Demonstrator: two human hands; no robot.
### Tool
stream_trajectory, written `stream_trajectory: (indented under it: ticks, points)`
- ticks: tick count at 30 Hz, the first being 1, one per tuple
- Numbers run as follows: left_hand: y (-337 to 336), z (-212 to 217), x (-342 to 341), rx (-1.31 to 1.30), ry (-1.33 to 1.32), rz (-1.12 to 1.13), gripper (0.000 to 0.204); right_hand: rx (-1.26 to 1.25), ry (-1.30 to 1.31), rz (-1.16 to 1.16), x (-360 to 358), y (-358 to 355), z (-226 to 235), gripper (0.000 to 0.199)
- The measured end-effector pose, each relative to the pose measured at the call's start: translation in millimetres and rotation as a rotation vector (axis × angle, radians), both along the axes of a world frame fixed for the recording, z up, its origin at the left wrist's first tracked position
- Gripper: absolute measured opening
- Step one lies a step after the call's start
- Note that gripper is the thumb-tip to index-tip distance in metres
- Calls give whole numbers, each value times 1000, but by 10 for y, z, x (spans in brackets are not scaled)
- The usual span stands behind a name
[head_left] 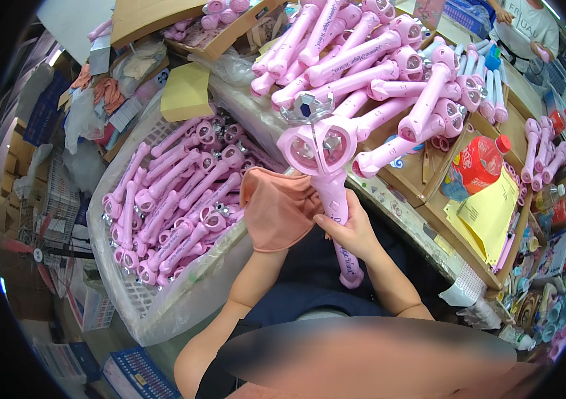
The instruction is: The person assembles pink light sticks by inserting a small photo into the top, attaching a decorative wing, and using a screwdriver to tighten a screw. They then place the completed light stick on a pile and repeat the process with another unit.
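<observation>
A pink toy wand (331, 193) stands nearly upright in front of me, with a round, clear-windowed head and a silver crown-like top set with a dark blue gem. My right hand (353, 229) is wrapped round its handle, thumb across the front. An orange cloth (275, 209) covers my left hand, whose fingers are hidden beneath it. The cloth's right edge meets the wand just below its head. Left of the cloth, a plastic-lined white basket (163, 312) holds many pink wands (175, 193) with silver tops.
More pink wands (356, 60), without silver tops, are heaped on the bench ahead. Right of them are a red-labelled bottle (479, 163) and yellow paper (486, 216) on cardboard. Another yellow sheet (186, 93) lies by the basket's far edge. Another person (526, 30) stands at the far right.
</observation>
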State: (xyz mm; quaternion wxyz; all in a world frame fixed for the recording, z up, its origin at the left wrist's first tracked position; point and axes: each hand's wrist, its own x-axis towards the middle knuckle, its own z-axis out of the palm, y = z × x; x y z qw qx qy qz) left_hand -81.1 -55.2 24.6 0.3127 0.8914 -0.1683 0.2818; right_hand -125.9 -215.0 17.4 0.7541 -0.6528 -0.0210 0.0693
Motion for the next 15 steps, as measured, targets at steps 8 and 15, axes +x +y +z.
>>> stream_trajectory:
  ticks: [8, 15]
  points:
    - [-37, -6, -91, -47, -70, -20, 27, 48, 26, 19, -12, 12, 30, 78]
    - [15, 105, -144, 176, 196, -86, 34, -78, 35, -1, -50, 18, 52, 59]
